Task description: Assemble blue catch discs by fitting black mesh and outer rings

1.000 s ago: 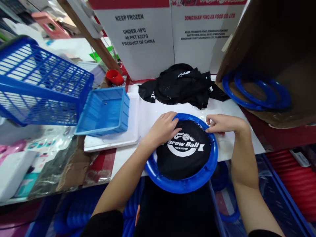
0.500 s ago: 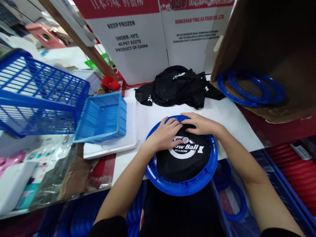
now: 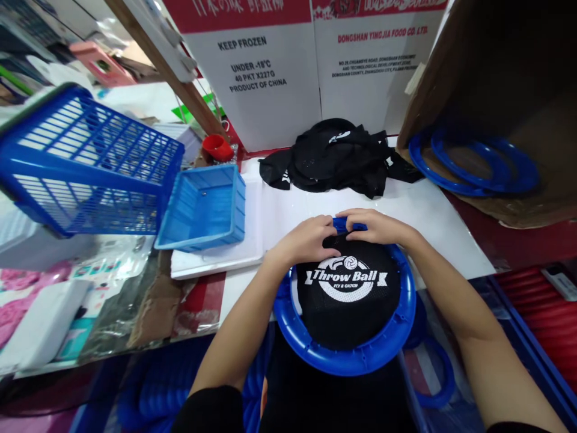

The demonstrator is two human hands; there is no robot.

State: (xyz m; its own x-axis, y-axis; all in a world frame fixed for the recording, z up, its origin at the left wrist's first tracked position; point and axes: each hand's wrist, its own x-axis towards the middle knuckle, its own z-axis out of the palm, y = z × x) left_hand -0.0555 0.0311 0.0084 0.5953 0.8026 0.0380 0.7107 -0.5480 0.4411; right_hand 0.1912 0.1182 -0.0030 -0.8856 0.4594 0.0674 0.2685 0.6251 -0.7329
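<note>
The blue ring lies at the near edge of the table, its near side jutting out above the person's lap; the black cloth sits inside it, print upward and readable; at the left a pale sliver shows between cloth and ring, so the fit there looks unfinished; the near rim is uncovered; whether the far edge is fastened I cannot tell, as hands hide most of it.

The left hand has its fingers bent over the far rim, thumb a little apart and resting on the cloth; the right hand pinches the rim beside it, thumb and forefinger parted only by the blue plastic.

Beyond them, a heap of black cloths lies unfitted; more rings wait in the cardboard box to the right.
</note>
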